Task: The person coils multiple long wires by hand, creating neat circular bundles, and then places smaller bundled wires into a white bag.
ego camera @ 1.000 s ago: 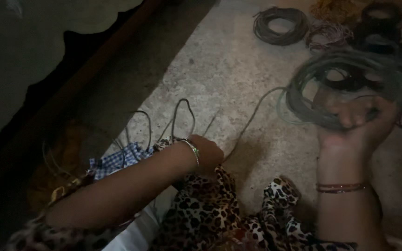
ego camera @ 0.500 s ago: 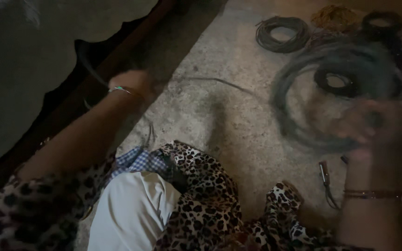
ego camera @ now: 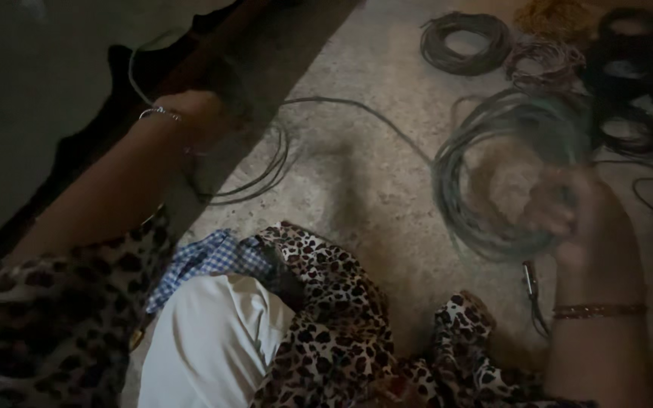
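Left hand [ego camera: 190, 113] has drawn grey wire [ego camera: 357, 113] across dim concrete floor [ego camera: 357, 196]; right hand [ego camera: 576, 215] grips the coil [ego camera: 478, 219].

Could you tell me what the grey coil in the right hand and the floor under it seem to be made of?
The grey coil, held in the right hand, looks like thin plastic-coated wire or cord: its matte loops spring into rings, though blur hides detail. The floor looks like bare concrete or stone, rough, speckled and dull.
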